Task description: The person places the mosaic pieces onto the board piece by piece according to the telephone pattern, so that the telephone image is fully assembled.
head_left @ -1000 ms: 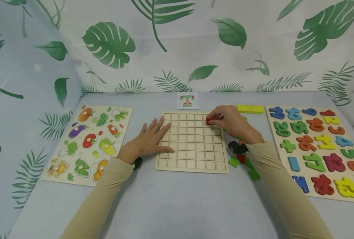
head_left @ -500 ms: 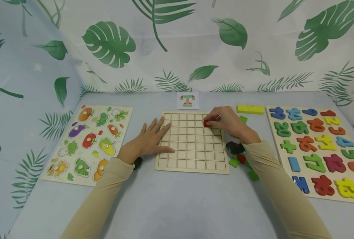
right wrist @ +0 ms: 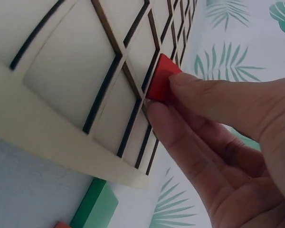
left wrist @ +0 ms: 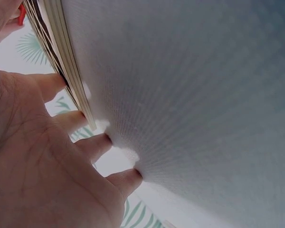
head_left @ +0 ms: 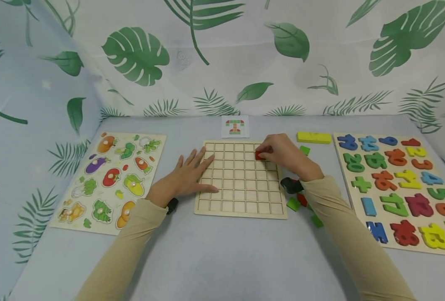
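A wooden grid board (head_left: 239, 179) with square cells lies in the middle of the table. Near its far right corner my right hand (head_left: 284, 152) pinches a red tile (head_left: 259, 156) between thumb and fingertips. The right wrist view shows the red tile (right wrist: 161, 80) standing tilted over the cell ridges. My left hand (head_left: 186, 173) is spread flat at the board's left edge, thumb and some fingertips on the board. In the left wrist view the other fingertips of the left hand (left wrist: 57, 152) reach past the board's side (left wrist: 61, 52) to the tabletop.
A small card with a coloured block pattern (head_left: 235, 126) lies behind the board. Loose green tiles (head_left: 293, 204) and a red piece (head_left: 302, 200) are at its right, partly under the right arm. A yellow block (head_left: 314, 138), a vegetable puzzle (head_left: 109, 179) and a number puzzle (head_left: 399, 192) lie around.
My right hand has shifted slightly left with the red tile, then stayed nearly in place over the far right cells. The left hand has not moved.
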A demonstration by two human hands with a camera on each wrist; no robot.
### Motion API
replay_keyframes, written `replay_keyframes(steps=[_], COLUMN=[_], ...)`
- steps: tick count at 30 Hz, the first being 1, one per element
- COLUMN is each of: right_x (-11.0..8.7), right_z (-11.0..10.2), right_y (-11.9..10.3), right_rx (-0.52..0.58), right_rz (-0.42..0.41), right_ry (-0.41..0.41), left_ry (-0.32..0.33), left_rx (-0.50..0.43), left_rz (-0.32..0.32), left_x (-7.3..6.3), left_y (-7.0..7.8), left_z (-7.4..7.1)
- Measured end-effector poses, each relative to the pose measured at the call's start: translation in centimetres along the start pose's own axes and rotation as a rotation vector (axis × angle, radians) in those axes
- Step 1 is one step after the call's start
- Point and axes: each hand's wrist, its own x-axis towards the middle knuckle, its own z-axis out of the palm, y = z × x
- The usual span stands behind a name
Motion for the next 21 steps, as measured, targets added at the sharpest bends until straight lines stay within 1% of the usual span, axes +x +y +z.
replay_keyframes(steps=[6, 14, 21], right_x=[0.28, 0.47, 0.40], right_z=[0.18, 0.44, 0.30], right_y=[-0.43, -0.71, -1.05], right_rx=[-0.043, -0.055, -0.041], right_rz=[0.008, 0.016, 0.066], right_ry=[0.000, 0.011, -0.009], left_ry=[0.008, 0.012, 0.009], left_rx=[-0.013, -0.015, -0.014], left_rz=[0.005, 0.012, 0.016], left_x=[-0.09, -0.07, 0.02], left_y=[-0.12, -0.26, -0.23], left_z=[-0.02, 0.01, 0.05])
